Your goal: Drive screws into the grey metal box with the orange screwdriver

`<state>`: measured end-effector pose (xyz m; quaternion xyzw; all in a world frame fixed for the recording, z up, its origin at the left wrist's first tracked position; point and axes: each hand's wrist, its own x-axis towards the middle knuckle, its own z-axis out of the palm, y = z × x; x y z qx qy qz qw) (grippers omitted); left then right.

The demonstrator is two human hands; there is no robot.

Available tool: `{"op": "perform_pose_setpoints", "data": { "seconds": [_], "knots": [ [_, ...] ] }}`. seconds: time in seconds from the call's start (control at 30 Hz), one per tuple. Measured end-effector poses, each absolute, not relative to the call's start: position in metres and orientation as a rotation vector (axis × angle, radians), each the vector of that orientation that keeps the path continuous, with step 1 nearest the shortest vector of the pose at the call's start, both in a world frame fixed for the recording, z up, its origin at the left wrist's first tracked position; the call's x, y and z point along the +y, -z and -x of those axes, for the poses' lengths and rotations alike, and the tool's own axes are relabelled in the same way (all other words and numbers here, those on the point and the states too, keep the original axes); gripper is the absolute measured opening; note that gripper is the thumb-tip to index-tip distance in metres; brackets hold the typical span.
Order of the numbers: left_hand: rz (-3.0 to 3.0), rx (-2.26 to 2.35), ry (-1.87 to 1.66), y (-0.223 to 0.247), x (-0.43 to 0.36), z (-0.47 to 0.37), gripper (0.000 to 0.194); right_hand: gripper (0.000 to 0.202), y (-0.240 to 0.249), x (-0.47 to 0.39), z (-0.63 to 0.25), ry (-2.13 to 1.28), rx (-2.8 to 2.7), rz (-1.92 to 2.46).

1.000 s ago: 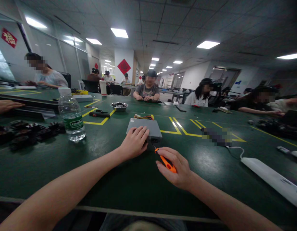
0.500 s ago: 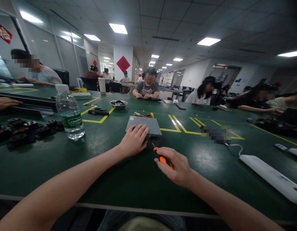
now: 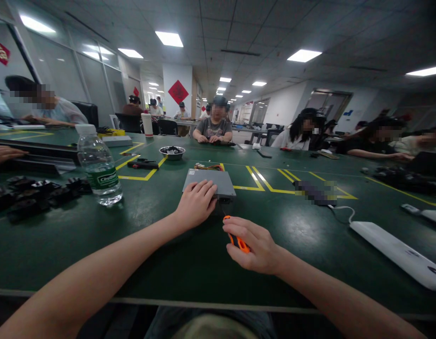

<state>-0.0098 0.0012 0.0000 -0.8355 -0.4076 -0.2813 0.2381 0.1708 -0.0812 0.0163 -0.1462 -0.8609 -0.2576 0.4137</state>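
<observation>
A grey metal computer power supply point(image 3: 223, 181) lies on the green table in front of me, its socket side facing me and a bundle of coloured wires point(image 3: 208, 167) behind it. My left hand point(image 3: 197, 202) holds it at the left, fingers across the top and thumb at the near side. In my right hand point(image 3: 253, 242) is an orange and black screwdriver point(image 3: 243, 245), gripped by its handle. Its thin shaft points up at the near side of the power supply, below the socket; whether the tip touches a screw is too small to tell.
A water bottle point(image 3: 100, 169) stands at left by black plastic parts point(image 3: 37, 195). Beyond are a metal bowl point(image 3: 172, 152) of small dark pieces and a black tool point(image 3: 143, 165). A white power strip point(image 3: 398, 254) lies at right. Other people sit around the table.
The screwdriver handle has turned a little in my right hand, whose fingers have shifted around it. My left hand stays on the power supply. The whole view has moved slightly.
</observation>
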Motion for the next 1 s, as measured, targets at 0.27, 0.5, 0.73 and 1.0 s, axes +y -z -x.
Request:
{"op": "perform_pose_setpoints", "data": {
  "seconds": [0.27, 0.5, 0.73, 1.0],
  "knots": [
    [2.306, -1.147, 0.772, -0.002, 0.0, 0.008, 0.035, 0.016, -0.019, -0.084, -0.171, 0.618, -2.146, 0.333],
    [2.296, -1.081, 0.74, -0.002, 0.0, 0.011, 0.036, 0.016, -0.016, -0.088, -0.196, 0.583, -2.106, 0.33],
    [2.277, -1.022, 0.706, 0.0, 0.002, 0.012, 0.039, 0.013, -0.01, -0.079, -0.205, 0.653, -2.081, 0.402],
    [2.28, -1.032, 0.676, 0.0, 0.0, 0.011, 0.04, 0.013, -0.011, -0.076, -0.205, 0.716, -2.101, 0.41]
  ]
}}
